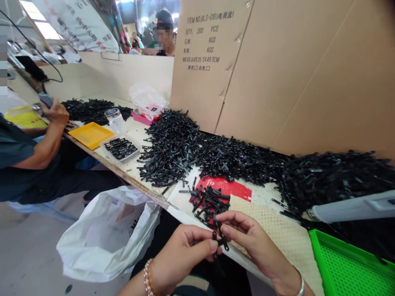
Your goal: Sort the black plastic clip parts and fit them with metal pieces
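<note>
head view — left hand [182,251] and right hand [247,238] both pinch small black plastic strips [222,240] with closed fingers [212,246].

1. The left hand [182,250] is going bare, and its thumbnail is showing short and plain.
2. The left wrist is wearing a bracelet [148,276] of small round beads, pale ones mixing with orange-brown ones.
3. The right hand [249,238] is going bare as well.
4. The right wrist is wearing a thin, smooth, silver-coloured bangle [300,287].
5. Both forearms are showing bare down to the lower edge of the view.
6. Dark clothing [210,281] is showing at the lap, between the forearms; its kind is staying too dim to tell.
</note>
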`<state>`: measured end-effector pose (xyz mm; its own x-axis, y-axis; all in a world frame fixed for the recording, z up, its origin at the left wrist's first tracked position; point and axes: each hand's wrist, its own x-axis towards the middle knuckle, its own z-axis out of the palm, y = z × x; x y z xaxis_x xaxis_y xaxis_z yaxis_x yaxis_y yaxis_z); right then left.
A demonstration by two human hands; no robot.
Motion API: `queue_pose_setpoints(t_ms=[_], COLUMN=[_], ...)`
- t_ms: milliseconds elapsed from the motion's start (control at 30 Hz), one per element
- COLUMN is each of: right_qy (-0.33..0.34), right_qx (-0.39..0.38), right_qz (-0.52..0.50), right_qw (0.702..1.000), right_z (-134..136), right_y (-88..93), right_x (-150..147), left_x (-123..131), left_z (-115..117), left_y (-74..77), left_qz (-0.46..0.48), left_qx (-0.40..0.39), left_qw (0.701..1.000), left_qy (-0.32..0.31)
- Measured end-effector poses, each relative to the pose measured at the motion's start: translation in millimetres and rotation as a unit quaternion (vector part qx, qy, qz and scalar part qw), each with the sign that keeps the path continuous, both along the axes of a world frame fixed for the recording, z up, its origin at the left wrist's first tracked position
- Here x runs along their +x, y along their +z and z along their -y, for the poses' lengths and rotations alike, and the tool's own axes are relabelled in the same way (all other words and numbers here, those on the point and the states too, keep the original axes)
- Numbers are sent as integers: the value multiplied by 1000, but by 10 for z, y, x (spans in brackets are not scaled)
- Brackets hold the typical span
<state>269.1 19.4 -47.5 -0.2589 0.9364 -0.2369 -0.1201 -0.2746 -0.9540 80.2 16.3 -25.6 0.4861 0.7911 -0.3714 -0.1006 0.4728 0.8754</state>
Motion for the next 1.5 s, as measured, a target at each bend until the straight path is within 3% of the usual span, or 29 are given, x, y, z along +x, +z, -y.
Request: queue_pose_setpoints(t_ms=[100, 200, 333, 1000, 1300, 1500], right_qy=[-57, -82, -60, -40, -21, -34], right_qx=[-4, 2, -2, -24, -66, -56], right_qz=[-1, -5, -10, -41, -88, -77], right_qw=[998, 997, 998, 998, 994, 995], right_z=[-16, -32, -57, -137, -150, -161], right_y=[-29, -27, 17, -3, 7, -21], right_x=[21, 18, -19, -29, -39, -15], left_x=[-35, -53, -33, 15, 45, 95], left_z=[-6, 2, 33, -33, -71, -96], left_y=[-16, -24, -9, -79, -45, -73], left_qz=[30, 35, 56, 58, 48, 7], left_qx=[-45, -61, -79, -104, -106, -85], left_qw=[998, 998, 995, 992, 993, 996], left_qy=[21, -1, -37, -31, -35, -4])
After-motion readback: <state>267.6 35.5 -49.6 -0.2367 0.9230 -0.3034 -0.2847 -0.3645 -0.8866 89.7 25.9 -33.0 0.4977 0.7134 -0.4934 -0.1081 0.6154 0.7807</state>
